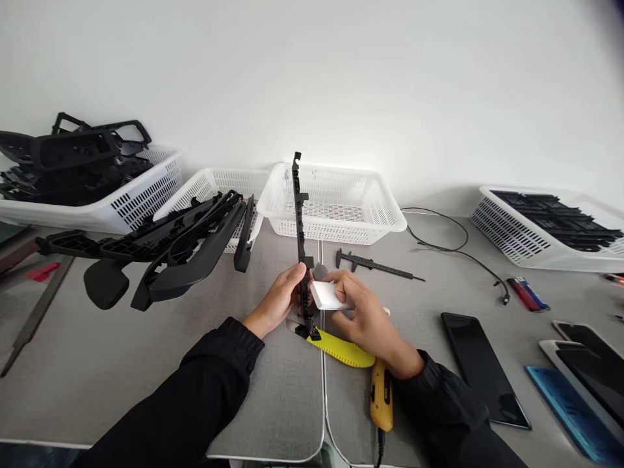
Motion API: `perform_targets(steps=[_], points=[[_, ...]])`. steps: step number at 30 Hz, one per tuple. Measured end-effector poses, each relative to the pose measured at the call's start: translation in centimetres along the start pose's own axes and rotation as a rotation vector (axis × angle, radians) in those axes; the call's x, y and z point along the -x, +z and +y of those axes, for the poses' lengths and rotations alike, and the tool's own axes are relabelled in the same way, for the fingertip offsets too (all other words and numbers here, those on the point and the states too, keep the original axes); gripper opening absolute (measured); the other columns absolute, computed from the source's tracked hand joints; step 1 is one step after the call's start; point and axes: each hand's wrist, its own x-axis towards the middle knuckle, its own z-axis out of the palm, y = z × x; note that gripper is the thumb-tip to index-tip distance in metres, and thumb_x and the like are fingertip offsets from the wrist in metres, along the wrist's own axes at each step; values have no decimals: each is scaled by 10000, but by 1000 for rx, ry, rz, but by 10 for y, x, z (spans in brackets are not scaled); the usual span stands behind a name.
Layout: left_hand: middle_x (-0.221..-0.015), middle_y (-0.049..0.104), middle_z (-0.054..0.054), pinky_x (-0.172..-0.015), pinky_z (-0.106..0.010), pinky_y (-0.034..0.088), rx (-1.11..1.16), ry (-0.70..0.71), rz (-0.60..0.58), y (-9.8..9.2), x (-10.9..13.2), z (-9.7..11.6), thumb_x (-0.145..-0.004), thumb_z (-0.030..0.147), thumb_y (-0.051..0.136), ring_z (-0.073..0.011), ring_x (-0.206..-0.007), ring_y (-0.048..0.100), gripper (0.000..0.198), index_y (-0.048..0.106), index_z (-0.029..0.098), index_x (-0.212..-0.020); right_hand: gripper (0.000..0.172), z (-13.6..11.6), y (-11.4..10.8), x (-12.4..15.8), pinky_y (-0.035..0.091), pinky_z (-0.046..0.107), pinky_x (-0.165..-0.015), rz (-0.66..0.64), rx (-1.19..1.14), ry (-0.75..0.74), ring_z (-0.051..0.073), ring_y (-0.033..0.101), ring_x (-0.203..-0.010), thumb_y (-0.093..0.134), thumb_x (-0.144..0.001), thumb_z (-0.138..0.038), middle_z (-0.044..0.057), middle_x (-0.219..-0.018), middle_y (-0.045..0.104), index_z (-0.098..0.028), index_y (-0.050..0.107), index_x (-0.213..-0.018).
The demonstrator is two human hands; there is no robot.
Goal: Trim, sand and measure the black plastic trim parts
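Observation:
My left hand (280, 299) is closed round the lower part of a long black plastic strip (299, 221), which stands nearly upright with clips and tabs along it. My right hand (363, 318) grips the white handle of a scraper-like tool (329, 296). Its small grey blade points up and left, close beside the strip; whether the two touch, I cannot tell. Below both hands a yellow-handled knife (344, 350) lies on the table. A yellow corded tool (381, 398) lies under my right wrist.
A white basket (336, 232) stands ahead, with black calipers (375, 264) before it. Black plastic parts (190, 253) fill and overhang baskets on the left. Another basket (521, 237) holds black strips at right. A cable (453, 249), lighters (528, 294) and phones (482, 367) lie rightward.

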Motion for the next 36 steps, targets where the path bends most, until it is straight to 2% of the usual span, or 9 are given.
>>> perform_targets(steps=[5, 10, 13, 17, 21, 26, 29, 36], points=[[-733, 581, -1, -543, -274, 404, -3, 0, 9, 1, 0, 1, -813, 758, 738, -131, -592, 517, 585, 670, 179, -862, 399, 4, 4, 0, 438, 443, -894, 6, 216, -104, 291, 520, -1054, 554, -722, 35, 76, -1189, 656, -266, 327, -853], [-695, 526, 19, -444, -259, 334, -21, -18, 1, 3, 1, 3, -801, 772, 738, -115, -531, 479, 594, 635, 188, -839, 407, 5, 6, -1, 449, 461, -901, -8, 326, -116, 308, 514, -1052, 553, -713, 59, 80, -1169, 669, -268, 356, -854], [-663, 508, 26, -422, -256, 321, -31, -26, -4, 4, 3, 5, -805, 773, 735, -114, -507, 478, 591, 611, 196, -819, 405, 4, 6, -1, 452, 456, -890, 25, 330, -118, 308, 512, -1045, 564, -724, 58, 80, -1176, 672, -269, 361, -850], [-653, 502, 33, -403, -250, 320, -46, -21, -3, 4, 2, 5, -789, 782, 742, -111, -490, 479, 604, 599, 196, -821, 400, 5, 5, -1, 446, 461, -904, -2, 344, -130, 310, 515, -1061, 560, -726, 62, 78, -1189, 672, -268, 382, -864], [-634, 509, 39, -397, -239, 311, -69, -17, -10, 3, 1, 3, -784, 789, 744, -107, -480, 484, 615, 557, 204, -807, 403, 6, 4, 0, 444, 452, -886, 43, 358, -123, 301, 502, -1041, 560, -724, 62, 76, -1185, 668, -266, 365, -853], [-643, 496, 55, -402, -230, 309, -77, -11, -1, 2, 0, 1, -773, 782, 762, -89, -475, 448, 624, 549, 198, -825, 402, 6, 4, 0, 448, 447, -894, -14, 342, -123, 298, 510, -1051, 551, -717, 62, 71, -1168, 666, -263, 365, -862], [-625, 487, 58, -413, -233, 321, -31, -10, 6, 1, -1, -1, -793, 751, 770, -92, -476, 447, 600, 525, 204, -787, 401, 7, 4, -1, 446, 441, -883, 4, 324, -101, 295, 502, -1032, 554, -729, 54, 73, -1160, 662, -263, 345, -857], [-746, 640, -3, -514, -243, 412, 133, -36, 10, -7, -7, -8, -742, 695, 853, -112, -588, 538, 582, 684, 152, -869, 397, 8, 2, 0, 448, 429, -875, 5, 272, -67, 288, 501, -1024, 557, -724, 38, 71, -1150, 655, -262, 334, -859]])
